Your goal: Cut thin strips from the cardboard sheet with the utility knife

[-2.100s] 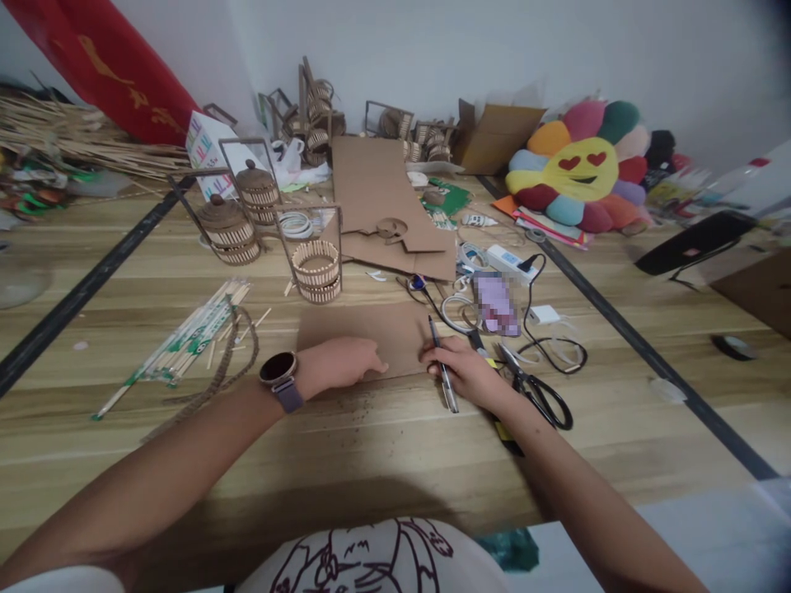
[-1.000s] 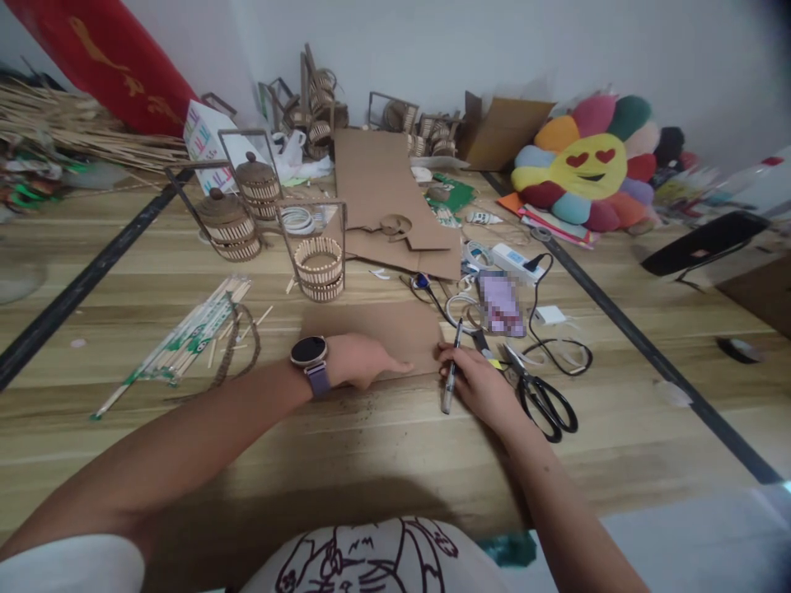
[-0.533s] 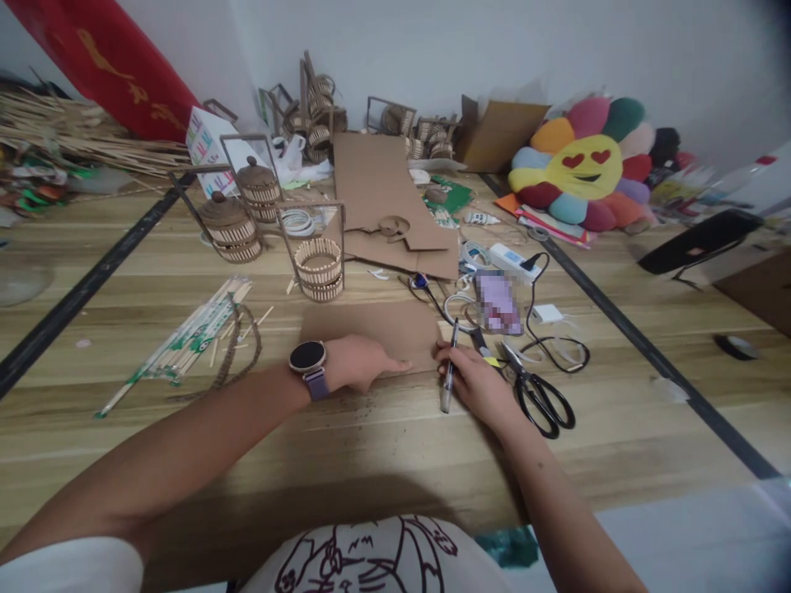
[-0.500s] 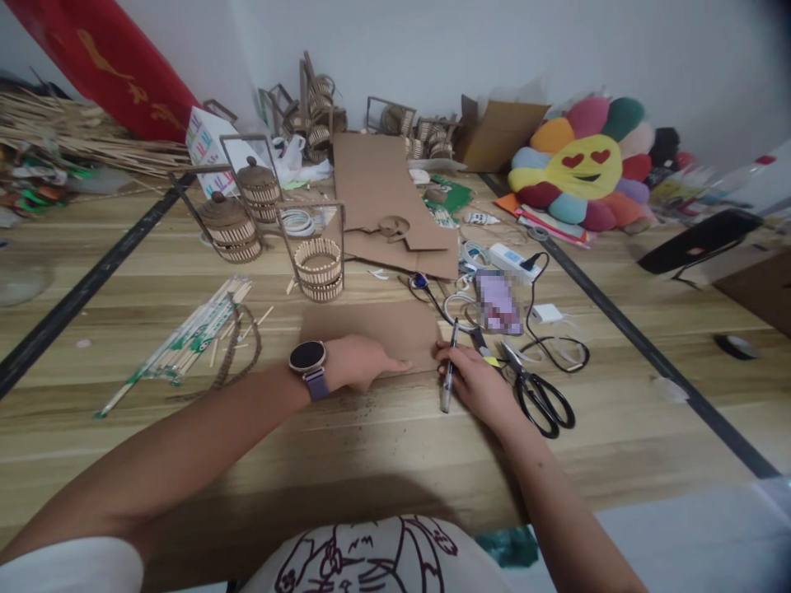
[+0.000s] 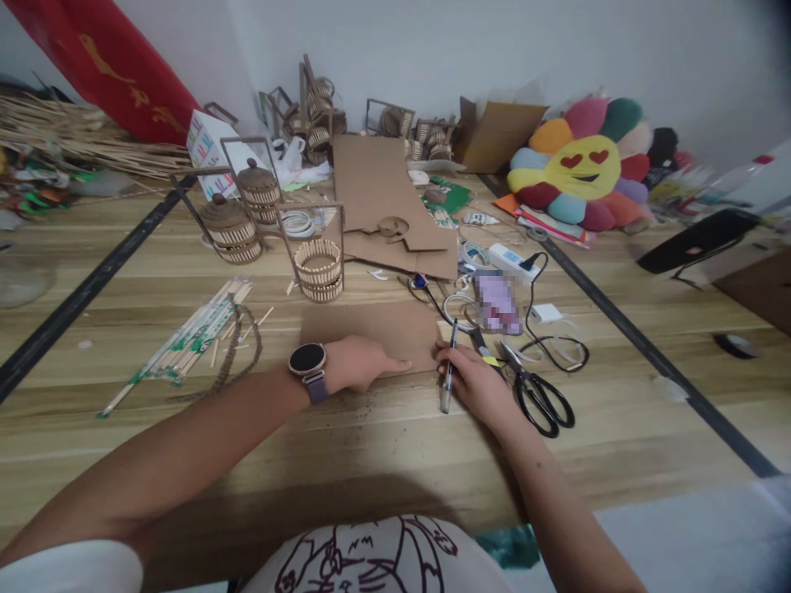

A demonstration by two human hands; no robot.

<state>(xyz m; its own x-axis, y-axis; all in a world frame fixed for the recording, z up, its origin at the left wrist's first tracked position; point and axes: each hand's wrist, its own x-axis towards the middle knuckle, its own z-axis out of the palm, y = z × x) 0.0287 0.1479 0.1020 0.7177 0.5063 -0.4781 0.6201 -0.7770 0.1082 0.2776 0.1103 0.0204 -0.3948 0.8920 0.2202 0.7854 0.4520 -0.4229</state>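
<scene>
My left hand (image 5: 362, 362), with a watch at its wrist, lies on a flat piece of brown cardboard (image 5: 383, 319). One digit stretches right along the cardboard's near edge; the other fingers are mostly hidden. A black-and-clear pen (image 5: 451, 371) is held in the closed fingers of my right hand (image 5: 473, 379), at the cardboard's right edge. The pen stands across the fingers, one end pointing away and the clear end toward me. Just right of that hand lie black-handled scissors (image 5: 536, 394) and a cutter with a yellow part (image 5: 488, 356).
A small slatted wooden bucket (image 5: 320, 268) stands behind the cardboard, with two lidded buckets (image 5: 231, 231) further left. Packaged sticks (image 5: 189, 338) lie at left. Larger cardboard (image 5: 371, 181), a power strip (image 5: 510, 262), cables and a blurred-out purple object (image 5: 498, 301) sit beyond. A flower cushion (image 5: 584, 169) is at back right.
</scene>
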